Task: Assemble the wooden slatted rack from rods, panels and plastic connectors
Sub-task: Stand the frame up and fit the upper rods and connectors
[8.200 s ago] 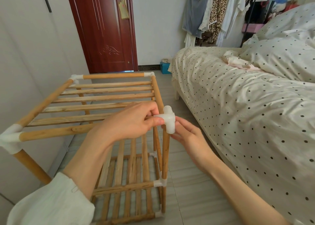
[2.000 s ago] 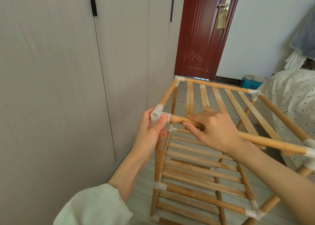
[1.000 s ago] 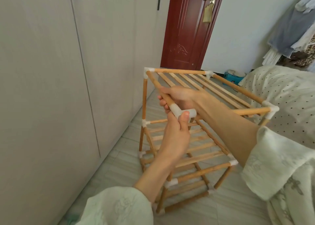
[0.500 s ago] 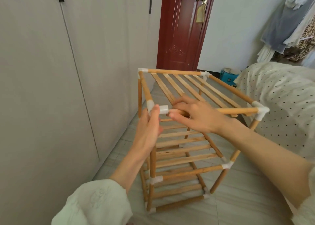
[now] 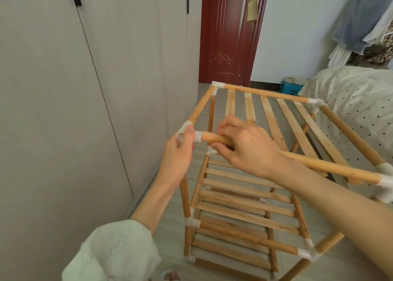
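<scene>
While my left hand (image 5: 177, 153) grips the near-left corner connector (image 5: 187, 133) of the rack (image 5: 244, 197) standing on the floor, my right hand (image 5: 244, 146) grips the front top rod (image 5: 319, 167) beside it. Step in hand: seating this rod. Next, probably push it in squarely.

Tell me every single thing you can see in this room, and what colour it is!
rack: one, light wood with slatted shelves, standing on the floor between wardrobe and bed
plastic connectors: several, white, at the rack's corners and joints
front rod: one, light wood, across the rack's near top edge
wardrobe: one, pale grey, along the left
door: one, dark red, at the back
bed: one, cream cover with dark dots, on the right
hanging clothes: several, blue, white and leopard print, top right
box: one, blue, on the floor by the back wall
left hand: grips the near left corner connector
right hand: grips the front rod
</scene>
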Motion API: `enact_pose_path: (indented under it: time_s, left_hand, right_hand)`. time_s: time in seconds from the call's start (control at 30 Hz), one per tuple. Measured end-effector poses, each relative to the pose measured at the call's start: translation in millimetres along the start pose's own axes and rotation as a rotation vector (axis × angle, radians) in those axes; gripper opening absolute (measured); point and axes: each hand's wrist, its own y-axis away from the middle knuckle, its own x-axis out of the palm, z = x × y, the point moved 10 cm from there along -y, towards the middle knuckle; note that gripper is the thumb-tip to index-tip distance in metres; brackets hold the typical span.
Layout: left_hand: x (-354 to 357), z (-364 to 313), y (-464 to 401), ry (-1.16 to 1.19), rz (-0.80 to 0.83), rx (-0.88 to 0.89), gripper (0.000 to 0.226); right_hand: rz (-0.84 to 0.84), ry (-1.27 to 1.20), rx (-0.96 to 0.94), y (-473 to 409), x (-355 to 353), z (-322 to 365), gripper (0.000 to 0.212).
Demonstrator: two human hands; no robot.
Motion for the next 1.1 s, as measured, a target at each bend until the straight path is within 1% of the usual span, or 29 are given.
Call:
enact_pose_path:
  time_s: [0.37,0.47,0.53,0.63,0.73,0.87,0.93,1.0,1.03,1.1]
  left_hand:
    - [3,-2,-1,-0.013,-0.001,0.035,0.039]
    - [3,-3,1,-0.006,0.000,0.050,0.039]
    - [5,-4,2,-0.010,0.010,0.064,0.044]
    - [11,-7,4,-0.030,0.038,0.103,0.057]
    - [11,-6,3,-0.044,0.031,0.080,0.050]
    - [15,-6,1,-0.099,0.042,0.078,0.037]
    - [18,-6,2,-0.083,0.077,0.081,0.037]
    - [20,-1,4,-0.032,0.161,0.046,0.046]
    - [20,3,5,0.038,0.224,0.010,0.050]
    - [20,9,10,0.220,0.358,-0.063,0.043]
  right_hand:
    - [-0.029,0.012,-0.058,1,-2,5,0.027]
    - [-0.043,0.011,-0.092,3,-4,8,0.034]
    - [-0.060,0.020,-0.116,4,-6,10,0.044]
    - [-0.078,0.045,-0.130,5,-6,14,0.044]
    - [-0.088,0.064,-0.130,4,-5,15,0.041]
    - [-0.099,0.063,-0.106,3,-6,13,0.031]
    - [-0.079,0.066,-0.078,1,-5,12,0.028]
    - [-0.024,0.066,-0.040,0,-2,9,0.026]
    - [-0.004,0.073,-0.033,-1,-2,7,0.027]
    - [0.021,0.083,-0.022,-2,-3,4,0.030]
